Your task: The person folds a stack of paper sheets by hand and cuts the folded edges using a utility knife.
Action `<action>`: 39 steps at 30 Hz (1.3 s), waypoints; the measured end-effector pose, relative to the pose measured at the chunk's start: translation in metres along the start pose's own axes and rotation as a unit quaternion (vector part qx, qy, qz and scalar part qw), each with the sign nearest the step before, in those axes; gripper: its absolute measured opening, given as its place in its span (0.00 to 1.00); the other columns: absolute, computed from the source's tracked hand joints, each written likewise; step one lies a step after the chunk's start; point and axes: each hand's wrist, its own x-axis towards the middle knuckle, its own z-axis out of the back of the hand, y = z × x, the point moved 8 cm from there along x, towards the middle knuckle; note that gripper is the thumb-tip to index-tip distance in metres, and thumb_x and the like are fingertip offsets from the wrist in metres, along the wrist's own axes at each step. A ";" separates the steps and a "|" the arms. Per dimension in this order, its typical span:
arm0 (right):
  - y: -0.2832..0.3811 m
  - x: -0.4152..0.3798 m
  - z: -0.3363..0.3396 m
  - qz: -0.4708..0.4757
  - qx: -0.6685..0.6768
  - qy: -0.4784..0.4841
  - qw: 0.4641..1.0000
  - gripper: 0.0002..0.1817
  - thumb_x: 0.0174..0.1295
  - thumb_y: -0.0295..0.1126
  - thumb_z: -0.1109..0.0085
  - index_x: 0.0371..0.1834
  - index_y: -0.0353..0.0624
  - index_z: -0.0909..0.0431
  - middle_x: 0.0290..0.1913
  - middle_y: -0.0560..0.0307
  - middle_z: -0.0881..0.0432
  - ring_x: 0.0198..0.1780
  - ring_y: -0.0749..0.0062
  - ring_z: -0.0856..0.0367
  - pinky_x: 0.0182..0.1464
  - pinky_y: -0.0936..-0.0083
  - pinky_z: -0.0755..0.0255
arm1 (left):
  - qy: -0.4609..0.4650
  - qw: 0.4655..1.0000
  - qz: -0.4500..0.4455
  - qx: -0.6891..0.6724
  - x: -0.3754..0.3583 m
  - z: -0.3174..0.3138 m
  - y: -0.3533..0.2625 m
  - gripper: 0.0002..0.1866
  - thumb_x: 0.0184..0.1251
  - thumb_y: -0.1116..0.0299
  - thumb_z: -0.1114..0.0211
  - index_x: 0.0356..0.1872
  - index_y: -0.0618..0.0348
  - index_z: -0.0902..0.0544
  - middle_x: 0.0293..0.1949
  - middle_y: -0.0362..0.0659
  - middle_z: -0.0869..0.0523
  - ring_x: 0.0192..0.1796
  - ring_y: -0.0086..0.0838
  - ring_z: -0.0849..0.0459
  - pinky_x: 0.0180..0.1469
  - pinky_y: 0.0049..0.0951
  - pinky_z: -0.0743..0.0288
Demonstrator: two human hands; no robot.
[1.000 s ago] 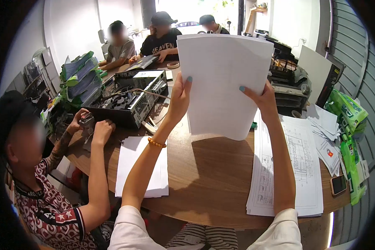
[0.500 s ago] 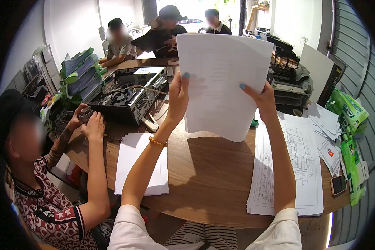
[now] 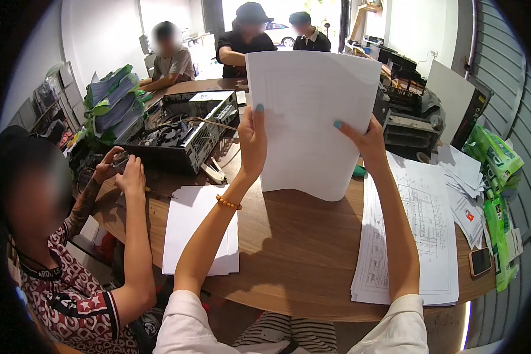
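Note:
A stack of white paper sheets (image 3: 312,130) is held upright above the wooden table (image 3: 295,248), its lower edge slightly curved. My left hand (image 3: 253,138) grips its left edge, thumb on the near face. On the right edge my right hand (image 3: 369,141) is closed the same way, the other fingers hidden behind. Faint print shows through the near sheet. Below my left forearm lies a pile of blank white sheets (image 3: 189,236). Under my right forearm is a pile of printed technical drawings (image 3: 422,218).
An opened computer case (image 3: 189,141) stands at the back left, beside bundled papers in green wrapping (image 3: 112,106). A person (image 3: 76,283) at left holds a small part. Several people sit or stand across the table. A phone (image 3: 479,261) and green packets (image 3: 498,236) lie at right.
The held sheets have shifted slightly left and down, still in both hands. Across the table, the person in the cap has straightened up and moved right.

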 end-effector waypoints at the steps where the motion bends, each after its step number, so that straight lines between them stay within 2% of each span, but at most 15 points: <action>1: -0.002 0.000 0.000 -0.001 0.000 0.000 1.000 0.21 0.47 0.31 0.31 0.42 0.35 0.26 0.35 0.51 0.20 0.34 0.71 0.19 0.35 0.75 0.23 | 0.000 1.000 0.001 0.001 0.000 0.000 0.002 0.19 0.71 0.53 0.55 0.30 0.58 0.29 0.21 0.30 0.33 0.23 0.09 0.40 0.23 0.12 0.42; 3: -0.003 0.002 0.000 0.014 0.001 0.012 1.000 0.22 0.48 0.30 0.32 0.46 0.35 0.28 0.38 0.51 0.20 0.35 0.71 0.20 0.38 0.76 0.24 | -0.009 1.000 -0.008 -0.003 0.002 0.001 0.003 0.19 0.72 0.53 0.56 0.30 0.58 0.30 0.21 0.30 0.33 0.23 0.09 0.40 0.23 0.12 0.43; 13: -0.004 0.002 -0.001 0.041 0.047 -0.003 0.998 0.21 0.46 0.31 0.30 0.42 0.36 0.26 0.35 0.51 0.19 0.34 0.70 0.19 0.36 0.75 0.23 | -0.010 1.000 -0.018 0.017 0.000 0.000 -0.004 0.18 0.73 0.55 0.57 0.30 0.59 0.31 0.21 0.30 0.35 0.24 0.11 0.41 0.25 0.15 0.42; 19: -0.005 0.002 0.000 0.037 0.048 -0.010 0.998 0.20 0.46 0.30 0.30 0.42 0.36 0.26 0.36 0.51 0.19 0.34 0.70 0.19 0.36 0.76 0.23 | -0.024 0.999 -0.022 0.023 -0.002 0.001 -0.007 0.19 0.72 0.55 0.56 0.29 0.59 0.30 0.22 0.30 0.35 0.25 0.10 0.41 0.25 0.14 0.42; 22: -0.004 0.000 -0.002 -0.010 0.045 -0.006 0.999 0.21 0.48 0.28 0.32 0.45 0.34 0.28 0.38 0.52 0.20 0.36 0.73 0.20 0.38 0.78 0.24 | -0.027 0.999 -0.007 0.044 -0.002 -0.001 -0.008 0.19 0.72 0.55 0.56 0.28 0.59 0.30 0.21 0.30 0.34 0.25 0.10 0.40 0.25 0.13 0.42; 24: -0.002 -0.001 -0.003 -0.003 0.064 -0.007 0.998 0.21 0.48 0.27 0.32 0.44 0.34 0.28 0.37 0.52 0.20 0.36 0.73 0.20 0.38 0.78 0.24 | -0.050 0.998 -0.025 -0.004 -0.002 -0.001 -0.009 0.18 0.73 0.59 0.56 0.25 0.59 0.33 0.17 0.29 0.41 0.21 0.11 0.47 0.20 0.16 0.51; 28: -0.002 -0.001 -0.004 0.006 0.067 -0.005 0.998 0.20 0.48 0.27 0.32 0.44 0.34 0.27 0.37 0.52 0.20 0.35 0.74 0.20 0.38 0.79 0.24 | -0.052 0.998 -0.026 0.000 -0.002 0.000 -0.007 0.18 0.72 0.59 0.55 0.24 0.58 0.33 0.17 0.29 0.42 0.21 0.11 0.47 0.20 0.16 0.51; 30: -0.010 0.002 -0.002 0.021 0.045 -0.016 0.999 0.22 0.45 0.32 0.30 0.43 0.35 0.26 0.33 0.51 0.18 0.31 0.72 0.19 0.34 0.77 0.23 | -0.062 0.998 -0.024 0.014 -0.002 0.002 -0.006 0.18 0.72 0.58 0.55 0.23 0.58 0.33 0.17 0.29 0.43 0.21 0.11 0.48 0.20 0.16 0.52; 33: -0.003 0.002 0.001 0.047 0.010 -0.031 0.998 0.21 0.45 0.33 0.29 0.40 0.35 0.25 0.31 0.52 0.18 0.30 0.72 0.19 0.32 0.78 0.24 | -0.072 0.995 -0.051 0.049 -0.002 0.006 -0.008 0.19 0.72 0.57 0.54 0.22 0.57 0.35 0.18 0.29 0.45 0.22 0.12 0.50 0.21 0.17 0.56; 36: -0.009 0.005 0.001 0.007 0.032 -0.020 0.999 0.20 0.45 0.34 0.30 0.41 0.38 0.23 0.32 0.53 0.18 0.30 0.72 0.19 0.31 0.78 0.24 | -0.089 0.994 -0.049 0.041 0.004 0.005 -0.020 0.17 0.72 0.58 0.53 0.25 0.59 0.30 0.19 0.29 0.38 0.23 0.12 0.45 0.23 0.16 0.50; 37: -0.001 0.003 0.004 0.008 0.029 -0.024 0.999 0.20 0.45 0.34 0.30 0.41 0.38 0.23 0.32 0.53 0.18 0.30 0.72 0.19 0.31 0.78 0.24 | -0.043 0.998 0.025 0.027 0.011 0.010 -0.004 0.17 0.72 0.59 0.53 0.29 0.60 0.26 0.21 0.30 0.33 0.24 0.12 0.41 0.24 0.15 0.45; 39: 0.005 -0.002 -0.001 -0.095 0.080 0.040 0.991 0.17 0.50 0.28 0.34 0.40 0.30 0.25 0.34 0.51 0.19 0.31 0.71 0.18 0.34 0.78 0.22 | -0.021 0.992 0.116 -0.050 0.017 0.005 -0.008 0.16 0.71 0.61 0.52 0.30 0.62 0.24 0.21 0.30 0.30 0.24 0.11 0.38 0.24 0.15 0.42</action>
